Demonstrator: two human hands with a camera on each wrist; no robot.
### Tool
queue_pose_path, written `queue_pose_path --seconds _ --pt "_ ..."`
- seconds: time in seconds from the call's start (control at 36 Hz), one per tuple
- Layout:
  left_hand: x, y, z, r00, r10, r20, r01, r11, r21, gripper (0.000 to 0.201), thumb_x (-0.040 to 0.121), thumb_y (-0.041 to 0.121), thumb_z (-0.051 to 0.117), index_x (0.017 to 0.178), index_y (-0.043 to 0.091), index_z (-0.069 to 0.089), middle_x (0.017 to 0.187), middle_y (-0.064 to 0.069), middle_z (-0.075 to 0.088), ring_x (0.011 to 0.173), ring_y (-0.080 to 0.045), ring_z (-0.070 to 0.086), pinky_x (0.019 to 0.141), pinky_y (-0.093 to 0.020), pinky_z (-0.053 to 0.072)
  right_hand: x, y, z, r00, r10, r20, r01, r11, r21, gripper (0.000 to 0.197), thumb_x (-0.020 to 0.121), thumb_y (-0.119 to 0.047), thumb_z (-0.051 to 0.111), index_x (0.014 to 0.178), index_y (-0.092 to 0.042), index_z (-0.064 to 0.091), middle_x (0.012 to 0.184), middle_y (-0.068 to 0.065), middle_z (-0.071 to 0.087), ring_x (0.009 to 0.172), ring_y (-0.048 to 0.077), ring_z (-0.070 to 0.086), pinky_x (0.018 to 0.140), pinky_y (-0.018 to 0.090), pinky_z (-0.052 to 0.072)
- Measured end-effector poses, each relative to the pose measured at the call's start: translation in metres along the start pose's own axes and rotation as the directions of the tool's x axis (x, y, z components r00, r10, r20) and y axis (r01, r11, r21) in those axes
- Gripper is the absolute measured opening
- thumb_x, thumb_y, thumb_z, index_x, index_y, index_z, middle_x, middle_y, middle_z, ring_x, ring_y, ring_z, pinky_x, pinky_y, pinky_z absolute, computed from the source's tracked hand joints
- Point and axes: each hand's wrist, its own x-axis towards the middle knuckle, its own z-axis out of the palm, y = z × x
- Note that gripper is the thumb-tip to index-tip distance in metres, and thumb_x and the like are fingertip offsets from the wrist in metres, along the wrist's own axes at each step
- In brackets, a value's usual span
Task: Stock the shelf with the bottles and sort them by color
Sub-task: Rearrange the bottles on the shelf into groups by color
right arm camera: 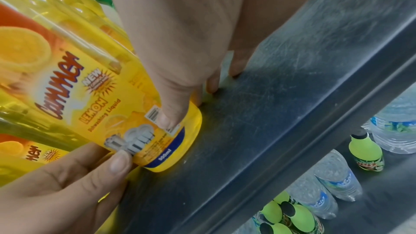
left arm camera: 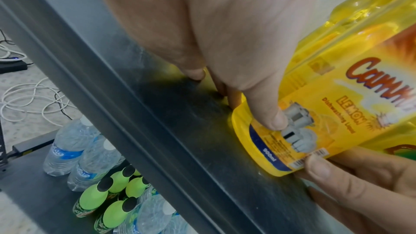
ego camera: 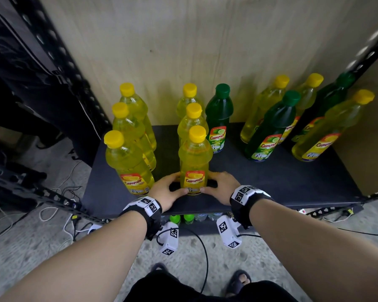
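Both the left hand (ego camera: 165, 192) and right hand (ego camera: 222, 188) clasp a translucent yellow plastic bottle (ego camera: 195, 162), label reading "Cammer Lemon Dishwashing Liquid".

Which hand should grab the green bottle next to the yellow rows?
Probably the right hand. Both hands hold the front yellow plastic bottle, but the dark green plastic bottle with the green cap stands just right of that row, nearer the right hand. The left hand would have to cross over.

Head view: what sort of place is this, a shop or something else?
Likely a storeroom or mock shop: a slotted black metal rack with a plywood back, a bare concrete floor, loose cables.
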Motion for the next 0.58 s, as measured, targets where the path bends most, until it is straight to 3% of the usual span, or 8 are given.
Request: queue_pose_path --seconds 0.14,0.31,0.44,0.58 --pt "0.0 0.001 0.001 1.0 -0.002 -0.029 0.004 0.999 0.045 0.066 0.087 0.05 0.074 0.146 0.032 0.049 0.14 0.005 0.058 0.129 -0.017 0.053 0.103 -0.029 0.041 -0.002 0.0 0.004 1.0 0.007 -0.001 -0.007 1.0 -0.01 0.054 0.095 -0.044 0.066 0.146 -0.036 0.05 0.131 0.0 0.067 0.122 0.031 0.056 0.103 0.039 0.044" --pt "-0.001 0.002 0.003 0.999 -0.002 -0.046 0.007 0.994 0.105 0.071 0.083 0.053 0.076 0.145 0.031 0.049 0.138 0.004 0.059 0.126 -0.019 0.055 0.103 -0.031 0.043 -0.007 -0.002 -0.001 0.999 0.036 0.017 -0.036 0.999 -0.018 0.053 0.094 -0.045 0.068 0.144 -0.035 0.053 0.136 -0.002 0.065 0.126 0.023 0.056 0.102 0.032 0.044" --pt "-0.001 0.004 0.003 0.999 -0.011 -0.046 0.016 0.992 0.123 0.064 0.084 0.054 0.074 0.139 0.03 0.054 0.132 0.003 0.061 0.121 -0.02 0.057 0.097 -0.03 0.044 -0.011 0.003 -0.008 0.979 0.188 -0.076 -0.184 0.982 0.05 0.053 0.091 -0.043 0.072 0.138 -0.023 0.061 0.134 -0.003 0.066 0.122 0.016 0.061 0.1 0.024 0.045" --pt "0.002 0.007 -0.001 1.0 -0.024 -0.014 0.026 0.989 0.144 0.06 0.083 0.054 0.075 0.134 0.027 0.06 0.127 0.001 0.063 0.117 -0.021 0.059 0.094 -0.03 0.045 -0.012 0.013 -0.023 0.944 0.289 -0.158 -0.283 0.957 0.061 0.046 0.092 -0.044 0.07 0.132 -0.021 0.064 0.129 -0.001 0.068 0.119 0.019 0.062 0.099 0.029 0.048"
